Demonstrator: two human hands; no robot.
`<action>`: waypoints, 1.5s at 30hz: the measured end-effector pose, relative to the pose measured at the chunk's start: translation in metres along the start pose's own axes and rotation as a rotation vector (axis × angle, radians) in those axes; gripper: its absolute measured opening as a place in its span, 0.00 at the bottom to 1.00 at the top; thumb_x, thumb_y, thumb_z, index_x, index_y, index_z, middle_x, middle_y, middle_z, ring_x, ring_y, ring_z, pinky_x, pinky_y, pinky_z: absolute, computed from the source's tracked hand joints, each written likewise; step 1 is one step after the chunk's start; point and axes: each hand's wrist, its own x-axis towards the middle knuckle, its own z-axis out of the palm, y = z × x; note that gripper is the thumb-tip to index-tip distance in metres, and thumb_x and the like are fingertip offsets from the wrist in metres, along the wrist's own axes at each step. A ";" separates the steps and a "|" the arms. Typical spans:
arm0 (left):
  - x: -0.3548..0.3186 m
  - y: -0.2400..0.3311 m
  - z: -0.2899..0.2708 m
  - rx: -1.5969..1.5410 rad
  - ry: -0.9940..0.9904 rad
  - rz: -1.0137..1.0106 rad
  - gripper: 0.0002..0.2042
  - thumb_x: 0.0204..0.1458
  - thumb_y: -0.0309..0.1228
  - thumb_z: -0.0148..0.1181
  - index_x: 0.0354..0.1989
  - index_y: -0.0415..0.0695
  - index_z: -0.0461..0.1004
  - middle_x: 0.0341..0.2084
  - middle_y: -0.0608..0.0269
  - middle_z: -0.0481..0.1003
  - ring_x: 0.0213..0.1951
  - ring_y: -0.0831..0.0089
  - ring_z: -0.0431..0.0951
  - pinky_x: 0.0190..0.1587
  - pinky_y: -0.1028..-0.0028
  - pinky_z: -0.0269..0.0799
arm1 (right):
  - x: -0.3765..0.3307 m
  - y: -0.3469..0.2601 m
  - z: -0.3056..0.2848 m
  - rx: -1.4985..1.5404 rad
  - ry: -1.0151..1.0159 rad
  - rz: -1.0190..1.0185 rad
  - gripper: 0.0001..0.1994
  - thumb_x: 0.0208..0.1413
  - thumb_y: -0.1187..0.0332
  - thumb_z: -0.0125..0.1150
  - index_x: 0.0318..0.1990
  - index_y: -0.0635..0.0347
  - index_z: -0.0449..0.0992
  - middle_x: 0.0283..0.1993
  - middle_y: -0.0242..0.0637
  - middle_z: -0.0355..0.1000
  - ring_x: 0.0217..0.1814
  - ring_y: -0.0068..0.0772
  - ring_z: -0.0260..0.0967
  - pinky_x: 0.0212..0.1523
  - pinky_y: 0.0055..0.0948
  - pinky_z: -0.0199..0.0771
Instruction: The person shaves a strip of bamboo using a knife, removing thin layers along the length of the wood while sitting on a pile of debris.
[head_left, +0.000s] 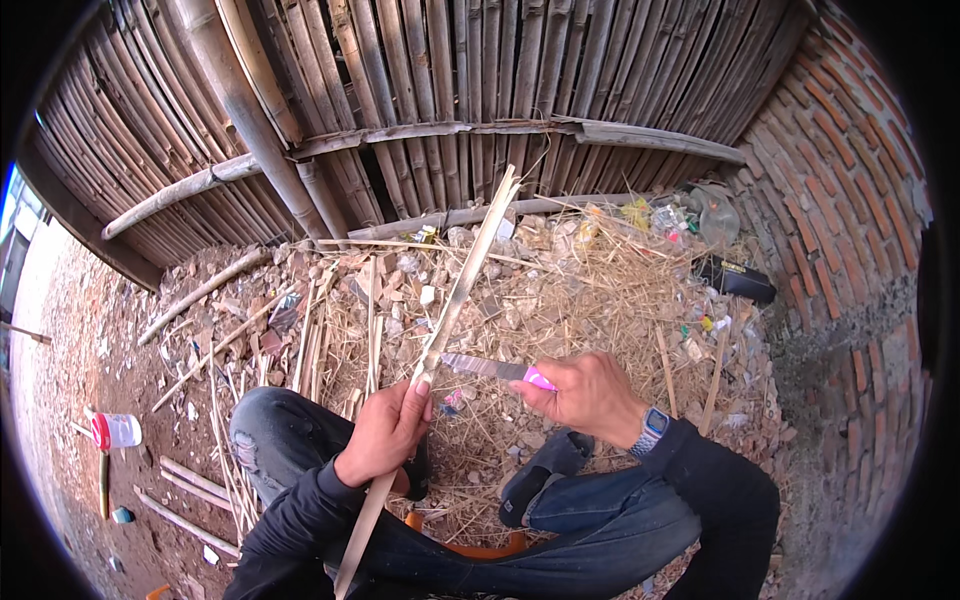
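A long, pale bamboo strip (pixel 468 272) slants from beside my left thigh up toward the far fence, its far tip split. My left hand (pixel 388 428) is closed around it, thumb along its face. In my right hand (pixel 590 393) is a knife (pixel 482 366) with a pink handle, gripped in a fist. The blade points left, and its tip end meets the strip just beyond my left thumb. The fingers under the strip are partly hidden.
Ahead stands a bamboo slat fence (pixel 480 75); a brick wall (pixel 845 190) rises at right. Straw and rubble (pixel 590 265) cover the ground. A black box (pixel 737 279) lies by the wall. At left are a red-and-white container (pixel 118 430) and several bamboo pieces (pixel 195 480).
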 end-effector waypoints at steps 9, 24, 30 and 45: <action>-0.007 0.009 -0.002 -0.096 -0.119 -0.057 0.24 0.75 0.46 0.42 0.28 0.44 0.68 0.14 0.72 0.66 0.13 0.83 0.66 0.18 0.78 0.63 | 0.011 0.019 -0.026 -0.087 0.150 0.186 0.22 0.67 0.47 0.59 0.30 0.56 0.80 0.14 0.44 0.70 0.18 0.49 0.75 0.21 0.46 0.73; -0.011 0.001 -0.004 -0.199 -0.204 -0.089 0.23 0.75 0.45 0.41 0.28 0.44 0.68 0.13 0.72 0.67 0.12 0.83 0.67 0.17 0.78 0.63 | 0.009 0.033 -0.031 -0.088 0.207 0.154 0.23 0.68 0.46 0.59 0.28 0.55 0.80 0.13 0.41 0.69 0.16 0.48 0.72 0.19 0.44 0.69; -0.011 0.005 -0.005 -0.166 -0.238 -0.087 0.23 0.76 0.46 0.39 0.30 0.44 0.66 0.14 0.72 0.65 0.12 0.83 0.65 0.17 0.80 0.61 | 0.014 0.042 -0.040 -0.220 0.280 0.185 0.23 0.67 0.49 0.62 0.26 0.57 0.77 0.15 0.44 0.68 0.17 0.49 0.71 0.20 0.43 0.67; -0.021 0.003 -0.004 -0.161 -0.294 -0.079 0.24 0.76 0.46 0.40 0.28 0.43 0.67 0.14 0.71 0.66 0.12 0.84 0.66 0.17 0.80 0.61 | -0.012 0.073 -0.085 -0.133 0.470 0.491 0.25 0.71 0.51 0.56 0.30 0.67 0.79 0.17 0.52 0.67 0.17 0.52 0.67 0.22 0.45 0.61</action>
